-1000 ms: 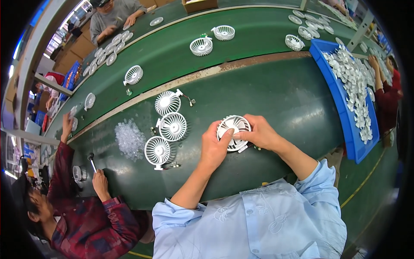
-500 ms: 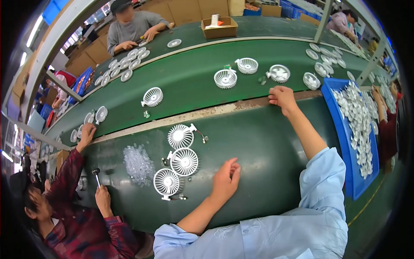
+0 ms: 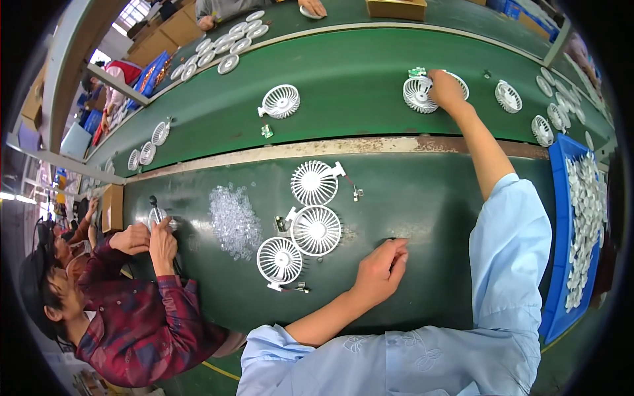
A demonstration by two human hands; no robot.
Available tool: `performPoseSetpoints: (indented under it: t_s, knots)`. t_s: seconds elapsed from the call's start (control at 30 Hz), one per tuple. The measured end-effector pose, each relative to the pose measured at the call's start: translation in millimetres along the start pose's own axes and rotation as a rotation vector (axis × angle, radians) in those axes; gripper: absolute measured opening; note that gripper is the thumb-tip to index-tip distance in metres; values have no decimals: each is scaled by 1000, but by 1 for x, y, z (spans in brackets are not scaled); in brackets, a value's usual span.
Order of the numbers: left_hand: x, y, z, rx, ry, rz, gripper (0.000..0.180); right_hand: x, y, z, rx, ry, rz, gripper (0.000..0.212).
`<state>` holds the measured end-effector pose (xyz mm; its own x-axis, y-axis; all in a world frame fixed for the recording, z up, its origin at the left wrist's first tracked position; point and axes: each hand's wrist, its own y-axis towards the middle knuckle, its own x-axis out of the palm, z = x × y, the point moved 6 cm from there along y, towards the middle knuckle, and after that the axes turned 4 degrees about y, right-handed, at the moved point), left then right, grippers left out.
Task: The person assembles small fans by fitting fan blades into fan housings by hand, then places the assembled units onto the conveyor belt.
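My right hand (image 3: 448,89) reaches over the green belt, with its fingers closed at the rim of a white round fan housing (image 3: 419,96). A second fan housing (image 3: 461,82) lies partly hidden behind that hand, and a green circuit board (image 3: 417,71) sits at the first one's far edge. My left hand (image 3: 381,269) hovers low over the near table, fingers curled together and nothing visible in them. To its left lie an upper white fan (image 3: 314,183), a middle fan (image 3: 316,230) and a lower fan (image 3: 279,260), with small boards on short wires.
A pile of small clear parts (image 3: 235,222) lies left of the fans. At the right stands a blue bin (image 3: 557,264) of white pieces. More housings (image 3: 280,101) rest on the belt. A co-worker in a plaid shirt (image 3: 152,317) works at the left; another person's hand (image 3: 312,8) shows across the belt.
My right hand has moved forward from the table's far edge onto the housings on the belt. My left fingers have curled closer together. The co-worker has brought both hands together; the view has shifted.
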<state>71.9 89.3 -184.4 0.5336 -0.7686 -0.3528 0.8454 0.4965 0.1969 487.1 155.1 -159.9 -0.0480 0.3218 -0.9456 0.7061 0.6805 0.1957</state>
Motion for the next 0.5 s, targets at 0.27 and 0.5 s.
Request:
performPoseSetpoints:
  t_s: [0.27, 0.5]
  knots:
    - [6, -5, -6, -5, 78, -19, 23, -82, -90, -54, -95, 146, 136, 42]
    - [1, -7, -12, -49, 44, -25, 23, -70, -214, -148, -405, 495, -106, 33]
